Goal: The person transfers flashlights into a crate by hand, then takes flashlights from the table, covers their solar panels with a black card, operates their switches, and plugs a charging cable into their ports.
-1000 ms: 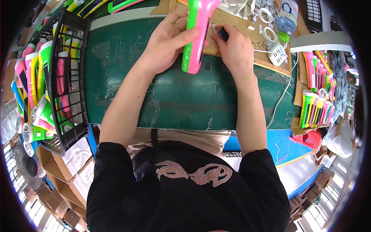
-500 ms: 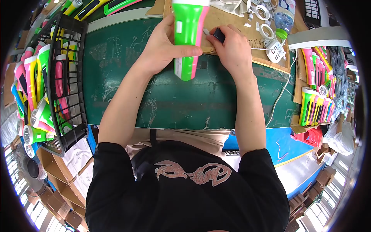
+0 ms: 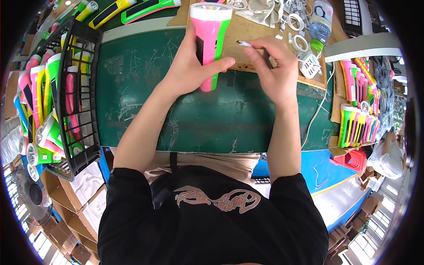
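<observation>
A pink and green flashlight (image 3: 209,42) with a white head stands upright in the grip of my left hand (image 3: 190,70), its head end at the top. The thumb lies across its front and the fingers are behind it. To the right, my right hand (image 3: 276,66) pinches a small white connector (image 3: 244,43) with a dark tip, which points left toward the flashlight without touching it. Something dark is partly hidden in the right palm. Under both hands lie the green table (image 3: 207,119) and the edge of a wooden board (image 3: 240,66).
A black crate (image 3: 81,101) of flashlights stands at the left. On the board are tape rolls (image 3: 300,43), a white power strip (image 3: 310,65) and a bottle (image 3: 320,24). More flashlights (image 3: 358,126) fill a box at the right.
The flashlight has turned in my left hand, and its pink side and white head now show. My right hand has moved right and down, and the white connector now sticks out of its fingers.
</observation>
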Demonstrator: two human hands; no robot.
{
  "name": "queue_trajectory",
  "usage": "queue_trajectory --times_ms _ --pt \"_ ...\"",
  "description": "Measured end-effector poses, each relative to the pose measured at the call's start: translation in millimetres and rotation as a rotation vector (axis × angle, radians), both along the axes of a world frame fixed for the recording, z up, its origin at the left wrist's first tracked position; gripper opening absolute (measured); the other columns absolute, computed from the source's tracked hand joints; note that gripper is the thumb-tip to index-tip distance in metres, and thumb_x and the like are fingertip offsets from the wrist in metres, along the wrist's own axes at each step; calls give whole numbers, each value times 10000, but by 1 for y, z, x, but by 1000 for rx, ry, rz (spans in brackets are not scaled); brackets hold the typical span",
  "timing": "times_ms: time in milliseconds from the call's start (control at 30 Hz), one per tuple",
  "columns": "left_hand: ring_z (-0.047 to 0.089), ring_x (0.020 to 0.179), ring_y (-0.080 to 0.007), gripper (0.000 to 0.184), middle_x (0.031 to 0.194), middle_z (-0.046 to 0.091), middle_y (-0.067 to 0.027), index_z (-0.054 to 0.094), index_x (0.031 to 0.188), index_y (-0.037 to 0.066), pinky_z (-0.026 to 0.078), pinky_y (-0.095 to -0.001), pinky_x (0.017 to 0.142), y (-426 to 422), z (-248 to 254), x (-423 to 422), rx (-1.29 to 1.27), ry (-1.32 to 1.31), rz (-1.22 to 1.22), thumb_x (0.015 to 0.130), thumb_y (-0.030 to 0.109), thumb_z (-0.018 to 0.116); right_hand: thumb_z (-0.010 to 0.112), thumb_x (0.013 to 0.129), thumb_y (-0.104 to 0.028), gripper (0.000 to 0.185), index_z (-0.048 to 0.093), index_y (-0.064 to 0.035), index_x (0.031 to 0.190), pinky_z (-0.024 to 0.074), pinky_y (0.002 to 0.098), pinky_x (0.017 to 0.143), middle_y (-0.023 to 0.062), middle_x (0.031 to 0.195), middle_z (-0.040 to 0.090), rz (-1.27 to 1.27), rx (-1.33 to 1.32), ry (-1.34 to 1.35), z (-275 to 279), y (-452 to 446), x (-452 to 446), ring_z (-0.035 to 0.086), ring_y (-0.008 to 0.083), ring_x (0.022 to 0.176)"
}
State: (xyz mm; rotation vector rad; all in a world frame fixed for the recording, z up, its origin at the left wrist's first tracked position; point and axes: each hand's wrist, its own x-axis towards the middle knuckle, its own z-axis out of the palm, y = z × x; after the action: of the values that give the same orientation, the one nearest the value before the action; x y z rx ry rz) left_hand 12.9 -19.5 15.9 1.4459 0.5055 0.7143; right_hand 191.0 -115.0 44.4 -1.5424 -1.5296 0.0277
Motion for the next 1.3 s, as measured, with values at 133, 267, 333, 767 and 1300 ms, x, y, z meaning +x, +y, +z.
queue_trajectory --times_ms 133,267,333,767,1300 --pt "660 842 -189 757 1119 567 -133 280 1404 13 557 -334 669 -10 1 2 36 18 -26 831 82 768 743 843 -179 146 701 -40 860 424 345 692 59 679 628 77 -103 97 0 -3 -6 563 222 610" --pt "623 934 -212 764 1133 565 -139 296 1396 6 529 -347 761 -7 -13 4 275 86 56 811 129 772 746 838 -190 191 687 -9 818 411 325 603 68 604 572 57 -168 212 0 -5 -6 503 178 550" --pt "606 964 -209 774 1129 567 -138 305 1392 5 516 -352 793 -5 -13 3 301 118 72 799 147 783 742 843 -192 201 683 -1 818 397 313 564 67 597 559 45 -204 257 0 -5 -5 482 159 538" --pt "586 954 -181 709 1077 573 -110 363 1328 10 489 -340 827 -7 -17 5 425 142 128 770 116 788 725 848 -218 287 607 33 776 423 357 520 148 597 546 38 -301 272 6 -9 -5 467 279 512" --pt "648 852 -187 574 1025 622 -148 388 1351 23 545 -313 701 -6 -4 0 77 51 -19 900 223 681 711 852 -294 341 659 38 795 478 384 558 165 595 597 -22 -285 251 0 -8 -4 592 332 547"
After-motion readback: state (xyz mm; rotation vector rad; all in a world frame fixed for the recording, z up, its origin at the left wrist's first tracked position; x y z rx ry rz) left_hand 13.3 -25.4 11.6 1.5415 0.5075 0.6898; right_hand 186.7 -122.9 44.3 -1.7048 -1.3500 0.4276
